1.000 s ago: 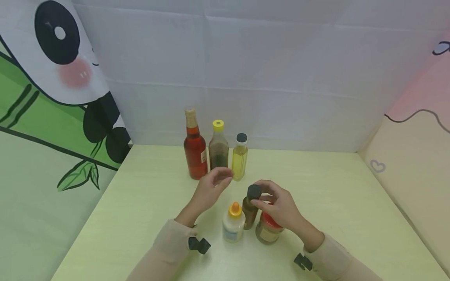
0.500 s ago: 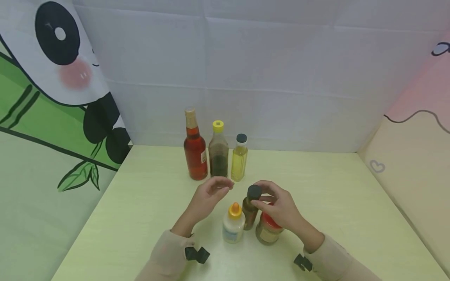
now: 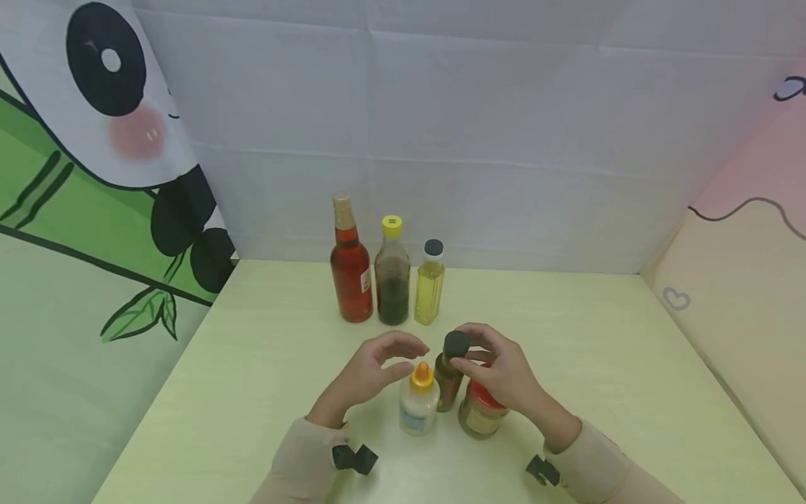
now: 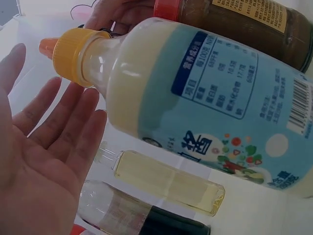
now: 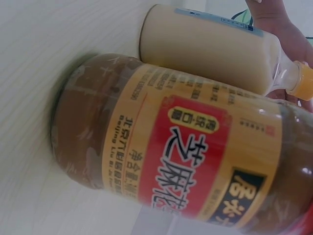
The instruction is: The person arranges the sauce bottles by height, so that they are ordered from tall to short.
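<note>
My left hand (image 3: 378, 367), fingers loosely bent, is beside the orange-tipped cap of a squeeze bottle (image 3: 418, 409) filled with cream-coloured sauce. In the left wrist view its palm (image 4: 41, 161) faces the squeeze bottle (image 4: 195, 103), with nothing held. My right hand (image 3: 500, 367) pinches the black cap (image 3: 456, 344) of a slim brown bottle (image 3: 448, 388), which stands upright just behind. Under that hand is a red-lidded jar of brown sesame paste (image 3: 481, 416), large in the right wrist view as the jar (image 5: 186, 156). The brown bottle is hidden in both wrist views.
Farther back stand a tall red bottle (image 3: 351, 280), a yellow-capped bottle of dark sauce (image 3: 393, 287) and a small bottle of yellow oil (image 3: 429, 290), side by side. A white sheet (image 3: 504, 140) rises behind the pale table (image 3: 598, 350).
My left hand has come back from in front of the yellow-capped bottle, toward me and down to the squeeze bottle's cap. My right hand stays at the black cap; the bottles have not moved.
</note>
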Tool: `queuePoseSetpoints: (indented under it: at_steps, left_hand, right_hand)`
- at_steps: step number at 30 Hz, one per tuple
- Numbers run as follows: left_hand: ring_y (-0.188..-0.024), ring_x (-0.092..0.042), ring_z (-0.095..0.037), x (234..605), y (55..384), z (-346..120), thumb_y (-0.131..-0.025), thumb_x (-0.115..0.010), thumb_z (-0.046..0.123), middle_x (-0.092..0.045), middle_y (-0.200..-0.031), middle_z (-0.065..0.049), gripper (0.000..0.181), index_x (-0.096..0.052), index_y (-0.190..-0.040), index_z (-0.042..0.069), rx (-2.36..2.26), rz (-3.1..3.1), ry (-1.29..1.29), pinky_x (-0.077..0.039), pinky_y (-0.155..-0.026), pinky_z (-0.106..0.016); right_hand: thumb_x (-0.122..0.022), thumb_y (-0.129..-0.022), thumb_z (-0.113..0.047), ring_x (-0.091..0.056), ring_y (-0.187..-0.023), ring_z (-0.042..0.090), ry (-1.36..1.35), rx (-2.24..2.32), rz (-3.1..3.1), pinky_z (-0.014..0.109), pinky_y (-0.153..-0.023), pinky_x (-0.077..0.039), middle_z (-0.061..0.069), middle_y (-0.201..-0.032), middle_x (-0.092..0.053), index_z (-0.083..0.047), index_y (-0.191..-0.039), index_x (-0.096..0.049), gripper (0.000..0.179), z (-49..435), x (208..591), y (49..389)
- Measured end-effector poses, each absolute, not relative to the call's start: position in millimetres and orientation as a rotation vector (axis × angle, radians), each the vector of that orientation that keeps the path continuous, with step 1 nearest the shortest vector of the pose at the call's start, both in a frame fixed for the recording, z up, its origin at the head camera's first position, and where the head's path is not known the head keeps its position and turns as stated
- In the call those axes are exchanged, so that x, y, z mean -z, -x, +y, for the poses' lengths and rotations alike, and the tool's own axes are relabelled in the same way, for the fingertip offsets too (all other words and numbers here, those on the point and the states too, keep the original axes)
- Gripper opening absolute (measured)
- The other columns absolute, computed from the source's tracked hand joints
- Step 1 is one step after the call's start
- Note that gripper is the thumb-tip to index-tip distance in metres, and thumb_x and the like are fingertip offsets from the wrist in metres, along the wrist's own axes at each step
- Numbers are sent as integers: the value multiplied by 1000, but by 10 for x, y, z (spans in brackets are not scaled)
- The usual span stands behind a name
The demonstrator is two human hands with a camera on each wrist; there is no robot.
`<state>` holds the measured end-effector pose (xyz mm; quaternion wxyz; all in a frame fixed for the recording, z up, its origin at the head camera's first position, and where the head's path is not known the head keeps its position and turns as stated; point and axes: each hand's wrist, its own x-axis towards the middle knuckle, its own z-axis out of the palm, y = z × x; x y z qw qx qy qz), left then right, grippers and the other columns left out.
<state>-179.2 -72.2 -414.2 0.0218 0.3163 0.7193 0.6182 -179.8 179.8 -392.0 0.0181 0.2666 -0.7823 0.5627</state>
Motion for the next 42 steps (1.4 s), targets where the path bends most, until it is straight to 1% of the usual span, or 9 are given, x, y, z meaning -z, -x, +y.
queuePoseSetpoints:
  at_steps: [4,9,12,18,24,27,34,42]
  left_hand:
    - [-108,-61,-23,4153,1816,-737,-95,-64,14,-66,-114,-8,26,-62,-118,2,-1875,2214,-1031,-46,-97,-45]
    - [-107,-61,-21,4176,1848,-762,-90,-69,16,-67,-113,-4,30,-64,-118,4,-1806,2186,-1050,-46,-98,-41]
    - [-107,-61,-20,4176,1852,-767,-89,-71,18,-66,-113,0,33,-64,-119,6,-1761,2173,-1031,-44,-99,-42]
    - [-106,-61,-19,4162,1831,-769,-87,-74,19,-66,-112,2,36,-65,-119,9,-1710,2178,-992,-43,-99,-44]
    - [-105,-61,-18,4154,1812,-751,-86,-75,16,-67,-112,2,37,-64,-119,4,-1696,2193,-984,-44,-98,-43]
    - [-105,-61,-18,4152,1806,-737,-86,-75,14,-67,-112,3,36,-64,-119,3,-1698,2201,-992,-45,-97,-42]
    - [-103,-62,-17,4166,1792,-690,-86,-75,13,-67,-111,4,34,-65,-118,7,-1714,2219,-1004,-46,-96,-41]
    - [-102,-62,-16,4196,1800,-654,-85,-75,11,-68,-108,1,31,-67,-115,7,-1700,2268,-1018,-46,-96,-41]
  right_hand:
    - [-77,-82,-2,-65,-100,26,-834,-1748,-2424,31,-83,-55,11,-108,-66,0,-120,-58,42,1796,3920,1802]
    - [-77,-82,-1,-64,-101,26,-836,-1737,-2432,31,-83,-55,11,-109,-66,-1,-120,-58,42,1802,3909,1804]
    - [-77,-82,-2,-65,-101,26,-834,-1738,-2437,31,-83,-55,11,-109,-66,-1,-120,-58,42,1807,3903,1807]
    - [-77,-82,-2,-64,-101,26,-828,-1759,-2438,31,-84,-54,10,-108,-66,-1,-120,-58,42,1807,3902,1819]
    - [-77,-82,0,-63,-103,27,-826,-1774,-2443,31,-84,-54,11,-108,-66,0,-119,-59,42,1815,3878,1826]
    - [-77,-81,0,-63,-103,27,-808,-1776,-2449,30,-84,-54,11,-108,-66,0,-118,-59,41,1820,3852,1827]
    - [-77,-81,1,-64,-103,29,-745,-1785,-2462,30,-83,-54,13,-108,-66,1,-117,-60,40,1816,3805,1823]
    - [-78,-81,1,-63,-104,29,-662,-1747,-2479,29,-83,-54,14,-109,-66,2,-118,-61,41,1821,3788,1823]
